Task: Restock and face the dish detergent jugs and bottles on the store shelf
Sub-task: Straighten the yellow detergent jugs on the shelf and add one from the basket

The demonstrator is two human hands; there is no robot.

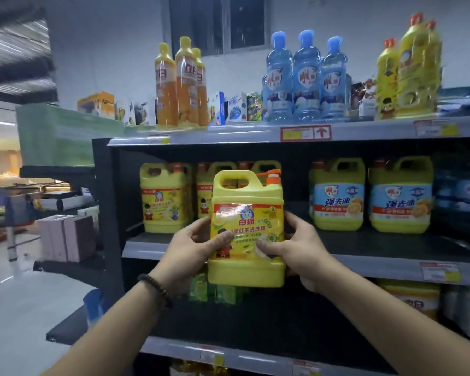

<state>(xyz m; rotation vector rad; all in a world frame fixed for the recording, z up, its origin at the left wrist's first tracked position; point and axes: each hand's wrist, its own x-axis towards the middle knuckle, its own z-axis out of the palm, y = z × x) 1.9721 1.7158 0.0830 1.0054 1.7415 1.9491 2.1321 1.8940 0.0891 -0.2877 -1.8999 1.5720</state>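
While both hands hold it by its sides, the yellow jug (246, 213) is up in the air in front of the middle shelf (391, 248), standing straight. The left hand (193, 240) grips the jug's left side, with the thumb on the front label and the fingers curled round the edge. The right hand (296, 248) grips the right side the same way, and its thumb lies on the label too. The picture label faces the person. The orange pump top (272, 179) sits at the upper right, next to the handle. The jug's bottom is lower than the shelf's front edge, so it is not resting on the shelf. A dark bead bracelet (155, 287) is on the left wrist. Behind the jug, at the left of the middle shelf, stand more yellow jugs of the same kind (164, 198). Further right on that shelf stand two blue-label jugs (337, 195), side by side and well apart from the held one. Up on the top shelf (228, 134) stand tall orange bottles (182, 85), blue bottles (305, 77) with blue caps, and yellow bottles (410, 71) with red caps. A price tag (440, 271) is on the middle shelf's front edge at the right.
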